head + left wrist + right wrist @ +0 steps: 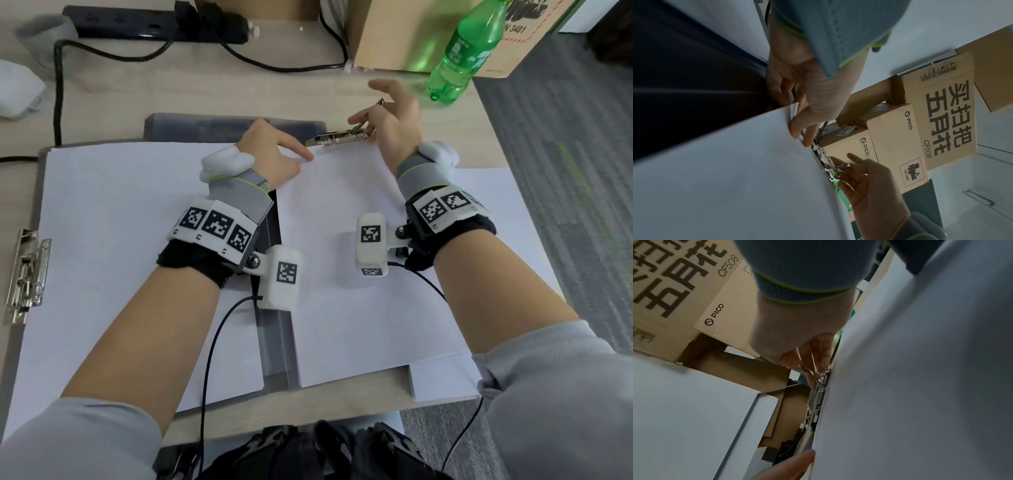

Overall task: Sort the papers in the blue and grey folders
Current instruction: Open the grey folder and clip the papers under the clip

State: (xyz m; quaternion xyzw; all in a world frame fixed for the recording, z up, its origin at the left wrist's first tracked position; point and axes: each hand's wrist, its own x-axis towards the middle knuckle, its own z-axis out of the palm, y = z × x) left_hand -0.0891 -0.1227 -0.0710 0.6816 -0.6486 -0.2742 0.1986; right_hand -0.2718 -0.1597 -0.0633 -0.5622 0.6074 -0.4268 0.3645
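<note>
Head view: right hand [388, 126] pinches the raised clip lever [364, 120] at the far edge; left hand [274, 150], fingers straight, presses the paper stack [342, 240], right of centre. Best keep sheets squared under the clip before lowering it

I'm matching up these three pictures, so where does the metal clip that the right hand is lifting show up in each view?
Head: metal clip, upper centre, at the paper's top edge.
Left wrist: lower centre, along the paper's edge.
Right wrist: centre, below the right hand.
Shared landmark: the PICO cardboard box.
</note>
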